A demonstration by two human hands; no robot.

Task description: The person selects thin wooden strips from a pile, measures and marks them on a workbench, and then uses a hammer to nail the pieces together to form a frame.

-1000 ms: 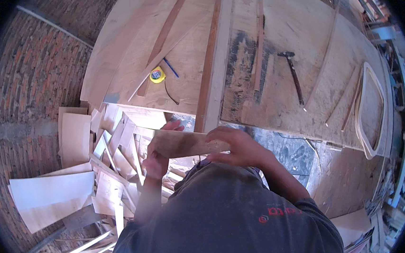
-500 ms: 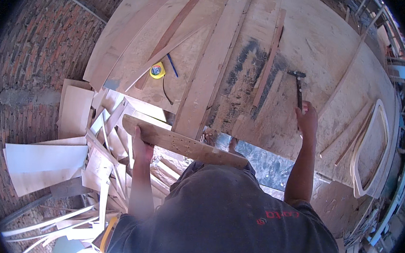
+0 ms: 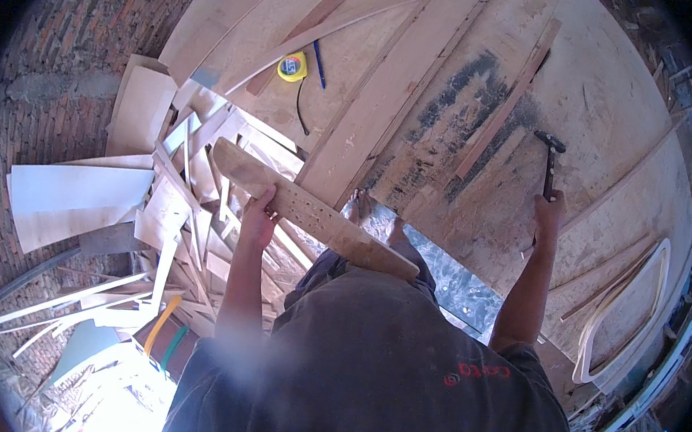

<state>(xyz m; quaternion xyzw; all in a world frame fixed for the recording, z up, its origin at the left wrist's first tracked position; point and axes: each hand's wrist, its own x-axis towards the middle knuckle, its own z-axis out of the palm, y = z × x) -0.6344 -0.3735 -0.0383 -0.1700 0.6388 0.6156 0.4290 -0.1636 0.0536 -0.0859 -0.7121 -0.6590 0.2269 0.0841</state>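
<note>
My left hand (image 3: 259, 219) grips the lower edge of a wooden board (image 3: 314, 212) with rounded ends and several small holes. The board slants across in front of my body, its right end close to my shirt. Over the right part of the worktable, my right hand (image 3: 549, 212) is closed around the handle of a hammer (image 3: 550, 167), whose dark head points away from me. The hammer is apart from the board.
A large wooden worktable (image 3: 615, 99) spreads ahead, with a long plank (image 3: 409, 91), a thin strip (image 3: 510, 99), a yellow tape measure (image 3: 293, 66) and a blue pen (image 3: 319, 64) on it. Wood offcuts (image 3: 190, 228) pile up at left beside a brick wall (image 3: 53, 112). A rounded wooden frame (image 3: 587, 349) lies at right.
The view has turned, so the table appears rotated clockwise. The board now slants more steeply and shows more of its holed face. Both hands keep their holds.
</note>
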